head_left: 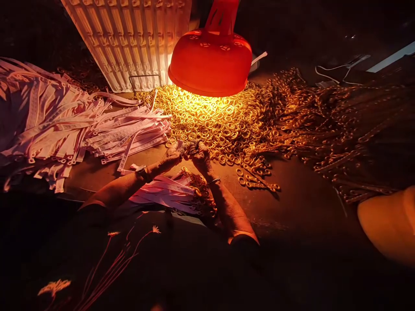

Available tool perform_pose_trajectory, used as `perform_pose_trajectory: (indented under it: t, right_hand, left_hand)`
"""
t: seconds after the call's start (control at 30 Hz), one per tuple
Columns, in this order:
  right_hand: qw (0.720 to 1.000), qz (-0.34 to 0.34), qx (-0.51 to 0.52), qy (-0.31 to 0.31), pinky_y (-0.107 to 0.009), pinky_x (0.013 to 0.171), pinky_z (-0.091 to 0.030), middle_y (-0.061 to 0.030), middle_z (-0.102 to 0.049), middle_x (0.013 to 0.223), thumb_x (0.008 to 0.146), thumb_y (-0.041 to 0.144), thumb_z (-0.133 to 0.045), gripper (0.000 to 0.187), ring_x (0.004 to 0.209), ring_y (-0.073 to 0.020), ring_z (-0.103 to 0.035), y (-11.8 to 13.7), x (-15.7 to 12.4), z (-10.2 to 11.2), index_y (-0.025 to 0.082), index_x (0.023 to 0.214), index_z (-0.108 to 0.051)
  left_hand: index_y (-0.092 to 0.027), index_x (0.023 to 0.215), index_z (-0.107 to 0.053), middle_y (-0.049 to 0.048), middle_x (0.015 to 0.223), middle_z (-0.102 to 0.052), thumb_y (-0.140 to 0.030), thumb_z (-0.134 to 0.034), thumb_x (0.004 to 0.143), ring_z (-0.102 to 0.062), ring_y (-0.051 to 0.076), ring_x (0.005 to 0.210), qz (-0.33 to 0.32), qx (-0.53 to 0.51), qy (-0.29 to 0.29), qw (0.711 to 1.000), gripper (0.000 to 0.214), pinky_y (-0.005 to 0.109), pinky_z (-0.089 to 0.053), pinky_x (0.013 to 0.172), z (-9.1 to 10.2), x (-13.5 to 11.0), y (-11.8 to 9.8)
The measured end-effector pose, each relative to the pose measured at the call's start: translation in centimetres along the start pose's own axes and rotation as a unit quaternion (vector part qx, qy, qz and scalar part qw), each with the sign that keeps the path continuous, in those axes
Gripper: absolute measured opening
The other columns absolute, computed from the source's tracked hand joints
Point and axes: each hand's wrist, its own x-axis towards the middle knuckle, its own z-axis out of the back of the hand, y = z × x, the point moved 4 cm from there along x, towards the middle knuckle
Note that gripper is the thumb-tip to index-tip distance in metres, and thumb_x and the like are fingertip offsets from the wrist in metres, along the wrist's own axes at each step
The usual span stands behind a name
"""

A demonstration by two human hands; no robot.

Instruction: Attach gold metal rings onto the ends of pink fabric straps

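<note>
My left hand [172,157], with a watch [142,172] on its wrist, meets my right hand [201,158] above the near edge of a heap of gold-coloured rings [223,125]. Both hands have their fingers closed in a pinch. Whatever lies between the fingertips is too small and dark to make out. Below the hands, a bunch of pink-lit fabric straps [165,190] lies across the table edge between my forearms. Small rings [196,180] cluster at the right end of that bunch.
A red lamp [210,65] hangs low over the rings. Behind stands a ribbed translucent panel [136,43]. Many pale straps [48,116] are piled left. Long twisted chain-like strands [311,116] spread right, and a rounded yellow-orange object [389,220] sits at the lower right.
</note>
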Motion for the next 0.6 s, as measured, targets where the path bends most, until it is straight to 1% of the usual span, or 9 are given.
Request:
perform_pose_trajectory:
  t: [0.1,0.17,0.23,0.3,0.37,0.43,0.5,0.57,0.6]
  right_hand:
    - [0.998,-0.05,0.044,0.02,-0.026,0.061,-0.046,-0.0017,-0.055,0.06,0.092,0.035,-0.047,0.029,0.06,-0.0131,-0.054,0.0,-0.7,-0.1,0.022,0.066,-0.046]
    - [0.992,-0.081,0.085,0.036,-0.028,0.057,-0.048,-0.0033,-0.057,0.061,0.091,0.039,-0.048,0.031,0.058,-0.0142,-0.055,-0.3,-1.1,-0.1,0.022,0.065,-0.05]
    - [0.988,-0.088,0.109,0.066,-0.029,0.056,-0.049,-0.0041,-0.059,0.062,0.089,0.044,-0.051,0.034,0.058,-0.0157,-0.057,-0.6,-1.4,-0.2,0.022,0.064,-0.052]
    - [0.985,-0.092,0.111,0.092,-0.03,0.058,-0.05,-0.0032,-0.06,0.062,0.086,0.051,-0.058,0.037,0.06,-0.0163,-0.058,-0.9,-1.7,-0.3,0.022,0.064,-0.052]
    - [0.982,-0.108,0.11,0.11,-0.029,0.056,-0.049,-0.0019,-0.059,0.062,0.083,0.058,-0.061,0.04,0.058,-0.0158,-0.057,-1.3,-1.8,-0.6,0.022,0.067,-0.053]
    - [0.977,-0.134,0.129,0.107,-0.027,0.05,-0.046,-0.0009,-0.058,0.063,0.083,0.063,-0.06,0.043,0.054,-0.0143,-0.054,-1.8,-1.8,-0.9,0.022,0.073,-0.054]
    - [0.974,-0.144,0.146,0.092,-0.025,0.046,-0.042,0.0,-0.058,0.064,0.085,0.064,-0.057,0.042,0.05,-0.0126,-0.051,-2.3,-1.6,-1.2,0.022,0.078,-0.054]
    - [0.982,-0.123,0.128,0.061,-0.025,0.049,-0.043,0.0001,-0.059,0.064,0.086,0.059,-0.057,0.038,0.051,-0.0126,-0.051,-2.6,-1.2,-1.4,0.021,0.08,-0.055]
    - [0.99,-0.096,0.098,0.04,-0.026,0.054,-0.046,-0.0009,-0.06,0.065,0.086,0.055,-0.057,0.035,0.054,-0.0138,-0.053,-2.7,-1.0,-1.4,0.021,0.081,-0.056]
  left_hand:
    - [-0.017,0.076,-0.058,-0.0022,0.053,-0.058,-0.018,-0.062,0.071,-0.033,0.004,0.038,-0.008,-0.01,-0.003,1.0,0.007,0.02,-0.019,0.041,0.1,-0.2,0.1]
    - [-0.017,0.071,-0.055,-0.0025,0.05,-0.055,-0.019,-0.065,0.072,-0.032,0.004,0.038,-0.011,-0.007,-0.008,1.0,0.01,0.02,-0.019,0.041,0.2,-0.3,0.0]
    - [-0.017,0.068,-0.054,-0.003,0.048,-0.053,-0.019,-0.068,0.072,-0.033,0.005,0.039,-0.012,0.017,-0.017,1.0,0.014,0.02,-0.021,0.041,0.4,-0.5,-0.2]
    - [-0.018,0.068,-0.054,-0.0033,0.049,-0.053,-0.018,-0.07,0.071,-0.036,0.006,0.041,-0.013,0.047,-0.019,0.999,0.015,0.02,-0.024,0.042,0.5,-0.6,-0.4]
    - [-0.018,0.071,-0.056,-0.0028,0.053,-0.055,-0.015,-0.071,0.068,-0.043,0.007,0.045,-0.012,0.055,0.007,0.998,0.015,0.02,-0.029,0.044,0.5,-0.5,-0.3]
    - [-0.018,0.072,-0.056,-0.0021,0.057,-0.057,-0.012,-0.07,0.064,-0.046,0.008,0.05,-0.011,0.036,0.046,0.998,0.017,0.02,-0.032,0.046,0.3,-0.3,-0.1]
    - [-0.018,0.07,-0.055,-0.0026,0.055,-0.054,-0.01,-0.067,0.063,-0.043,0.008,0.049,-0.002,0.02,0.063,0.998,0.016,0.02,-0.029,0.046,0.5,0.2,0.1]
    - [-0.018,0.066,-0.053,-0.0036,0.05,-0.049,-0.01,-0.067,0.065,-0.037,0.007,0.047,0.017,-0.007,0.051,0.999,0.017,0.02,-0.023,0.044,0.8,0.5,0.1]
    - [-0.018,0.065,-0.052,-0.004,0.049,-0.046,-0.01,-0.068,0.065,-0.034,0.007,0.046,0.026,-0.026,0.043,0.998,0.018,0.02,-0.02,0.043,1.1,0.6,0.1]
